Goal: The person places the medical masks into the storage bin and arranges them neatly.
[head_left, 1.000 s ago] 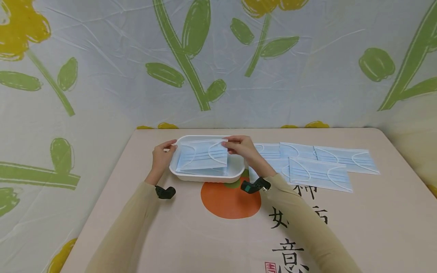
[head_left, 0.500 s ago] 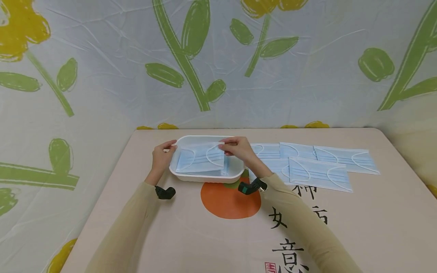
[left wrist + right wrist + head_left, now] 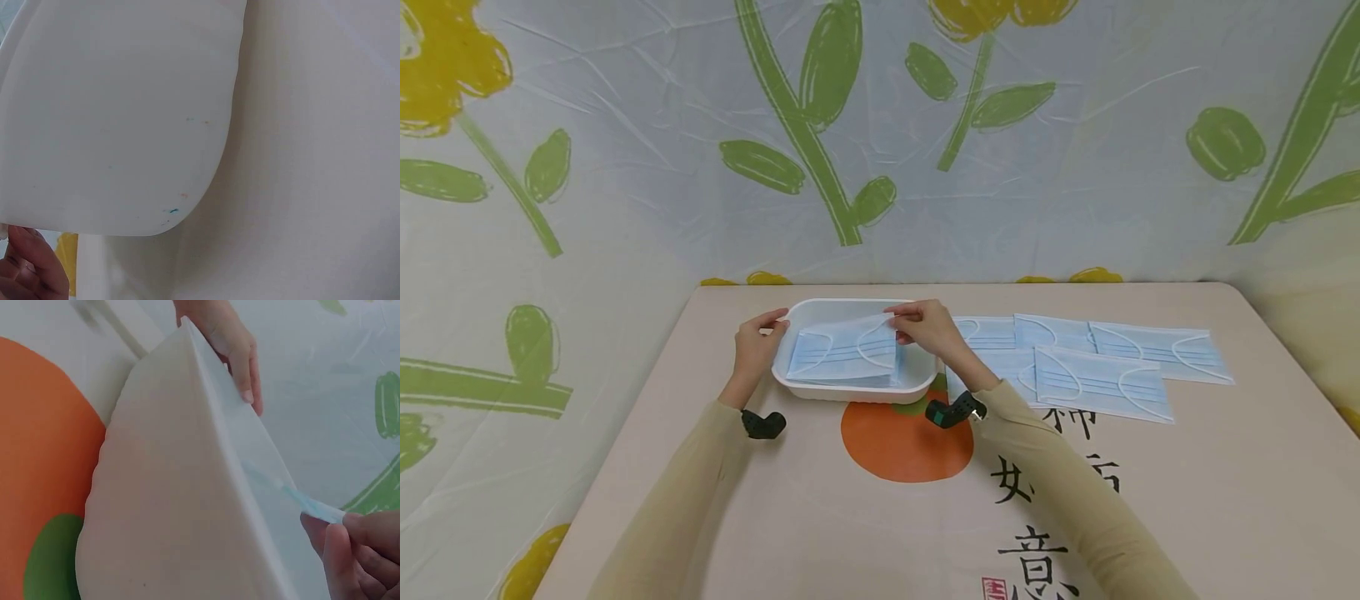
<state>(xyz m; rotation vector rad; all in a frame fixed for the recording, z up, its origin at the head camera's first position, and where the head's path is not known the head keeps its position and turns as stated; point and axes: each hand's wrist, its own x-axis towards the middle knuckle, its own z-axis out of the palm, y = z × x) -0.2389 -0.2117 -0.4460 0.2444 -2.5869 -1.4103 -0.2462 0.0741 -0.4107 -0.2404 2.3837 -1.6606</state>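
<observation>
A white plastic basin (image 3: 820, 392) stands at the back of the table, left of centre. My left hand (image 3: 752, 346) pinches its left rim between thumb and fingers; in the left wrist view that hand (image 3: 31, 265) shows at the rim's corner. A pale blue pleated face mask (image 3: 842, 346) with white ear loops lies over the basin's inside, on top of another blue mask. My right hand (image 3: 925, 327) pinches the upper right corner of the top mask, above the basin's right side. The right wrist view shows the mask edge (image 3: 319, 509) between thumb and fingers.
Several more blue masks (image 3: 1105, 379) lie spread and overlapping on the table to the right of the basin. The tabletop (image 3: 820, 525) bears an orange fruit print (image 3: 906, 446) and black characters. A flowered cloth (image 3: 1075, 192) hangs behind the table.
My right hand has shifted slightly left and down with the mask's corner, lowering the mask toward the one beneath. The left hand and basin stay in place.
</observation>
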